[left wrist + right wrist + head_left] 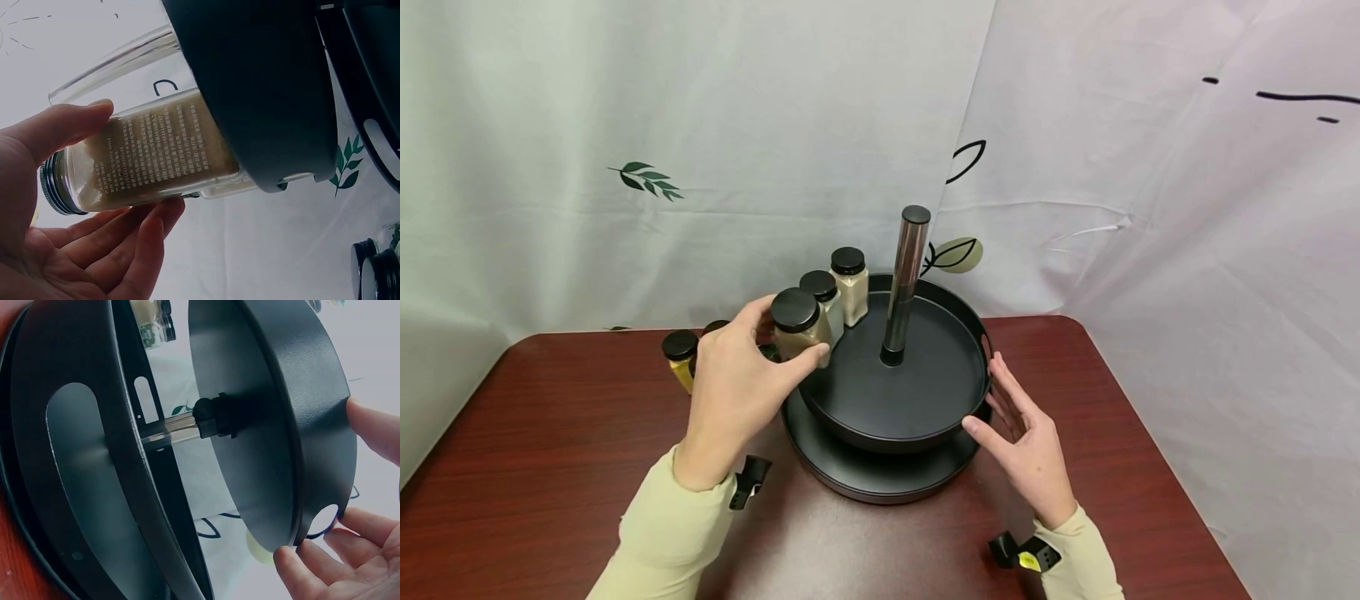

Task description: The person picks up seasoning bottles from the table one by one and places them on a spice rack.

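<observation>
My left hand (737, 375) holds a clear spice jar (801, 325) with a black lid and tan powder at the left rim of a black two-tier turntable's upper tray (917, 400). In the left wrist view, the thumb lies on one side of the tan jar (150, 147) and the fingers on the other; the tray wall hides its base. Behind it, two more black-lidded jars, one pale (852, 296), stand at the back left of the tray. My right hand (1026, 450) touches the tray's right side, thumb at the rim and fingertips beside the oval handle hole (324, 522).
The wider lower tray (880, 483) sits beneath on the dark red table (587, 433). A metallic post (906, 283) rises from the upper tray's middle. Beyond my left hand stand more jars, one with yellow contents (682, 367). A white patterned cloth (760, 125) hangs behind the table.
</observation>
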Demonstrator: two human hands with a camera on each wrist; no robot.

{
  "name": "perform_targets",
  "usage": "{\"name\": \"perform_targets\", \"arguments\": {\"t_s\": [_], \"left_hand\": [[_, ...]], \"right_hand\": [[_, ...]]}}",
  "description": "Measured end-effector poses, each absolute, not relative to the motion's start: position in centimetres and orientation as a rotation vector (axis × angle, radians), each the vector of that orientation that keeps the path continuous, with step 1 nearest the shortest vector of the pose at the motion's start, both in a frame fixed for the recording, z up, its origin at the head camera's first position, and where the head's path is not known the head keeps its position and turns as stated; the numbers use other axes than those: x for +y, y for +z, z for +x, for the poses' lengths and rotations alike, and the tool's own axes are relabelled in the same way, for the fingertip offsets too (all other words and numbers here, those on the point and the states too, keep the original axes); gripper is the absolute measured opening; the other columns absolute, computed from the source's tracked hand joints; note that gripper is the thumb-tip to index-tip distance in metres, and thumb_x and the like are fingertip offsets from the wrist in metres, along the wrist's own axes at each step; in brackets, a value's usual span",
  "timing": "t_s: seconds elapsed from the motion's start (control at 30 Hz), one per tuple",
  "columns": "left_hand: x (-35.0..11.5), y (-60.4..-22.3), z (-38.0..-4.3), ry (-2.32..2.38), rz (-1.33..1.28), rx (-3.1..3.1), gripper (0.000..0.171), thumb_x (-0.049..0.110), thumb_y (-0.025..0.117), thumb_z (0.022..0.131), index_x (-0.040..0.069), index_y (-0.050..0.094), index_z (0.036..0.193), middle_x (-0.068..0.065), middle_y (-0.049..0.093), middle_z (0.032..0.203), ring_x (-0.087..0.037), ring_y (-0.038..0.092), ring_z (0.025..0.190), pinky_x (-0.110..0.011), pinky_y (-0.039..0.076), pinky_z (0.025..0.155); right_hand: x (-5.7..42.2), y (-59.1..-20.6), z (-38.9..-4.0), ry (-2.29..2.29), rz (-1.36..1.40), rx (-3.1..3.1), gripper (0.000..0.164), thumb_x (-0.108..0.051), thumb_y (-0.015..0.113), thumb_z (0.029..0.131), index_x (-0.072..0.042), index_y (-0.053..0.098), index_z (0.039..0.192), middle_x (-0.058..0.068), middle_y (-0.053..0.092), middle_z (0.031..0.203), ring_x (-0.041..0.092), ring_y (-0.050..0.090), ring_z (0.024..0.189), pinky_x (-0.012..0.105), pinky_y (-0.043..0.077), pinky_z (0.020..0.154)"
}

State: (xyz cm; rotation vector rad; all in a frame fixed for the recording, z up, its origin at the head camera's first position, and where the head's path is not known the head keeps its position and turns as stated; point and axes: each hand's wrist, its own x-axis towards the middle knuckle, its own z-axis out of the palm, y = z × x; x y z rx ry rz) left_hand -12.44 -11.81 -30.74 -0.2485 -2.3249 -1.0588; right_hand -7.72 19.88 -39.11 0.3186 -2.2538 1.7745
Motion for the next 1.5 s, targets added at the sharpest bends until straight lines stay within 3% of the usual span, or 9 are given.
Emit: {"name": "perform_targets", "arguments": {"t_s": [0.23, 0.8, 1.5], "left_hand": [[-11.4, -31.2, -12.6, -1.016, -0.251, -2.36, 0.058, 0.027, 0.092, 0.069, 0.006, 0.068, 0.118, -0.004, 0.065, 0.073, -0.018, 0.058, 0.064, -0.035, 0.043, 0.059], [-10.9, -32.0, -12.9, -0.981, -0.219, -2.414, 0.064, 0.029, 0.092, 0.069, 0.001, 0.067, 0.121, -0.008, 0.068, 0.078, -0.024, 0.061, 0.068, -0.039, 0.046, 0.063], [-10.8, -33.0, -13.3, -0.957, -0.217, -2.431, 0.064, 0.034, 0.093, 0.069, 0.001, 0.068, 0.118, -0.009, 0.071, 0.086, -0.023, 0.064, 0.074, -0.04, 0.051, 0.066]], "right_hand": [[19.9, -39.1, -7.7, 1.776, 0.317, -2.258, 0.076, 0.003, 0.073, 0.089, -0.014, 0.039, 0.155, 0.0, 0.032, 0.162, 0.02, 0.04, 0.143, 0.028, 0.039, 0.107], [19.8, -39.1, -7.7, 1.773, 0.321, -2.247, 0.076, 0.004, 0.073, 0.088, -0.014, 0.04, 0.155, 0.001, 0.033, 0.162, 0.021, 0.04, 0.143, 0.028, 0.04, 0.107], [19.8, -39.2, -7.7, 1.741, 0.344, -2.237, 0.077, 0.006, 0.073, 0.087, -0.014, 0.041, 0.154, 0.001, 0.034, 0.161, 0.021, 0.041, 0.142, 0.028, 0.041, 0.106]]}}
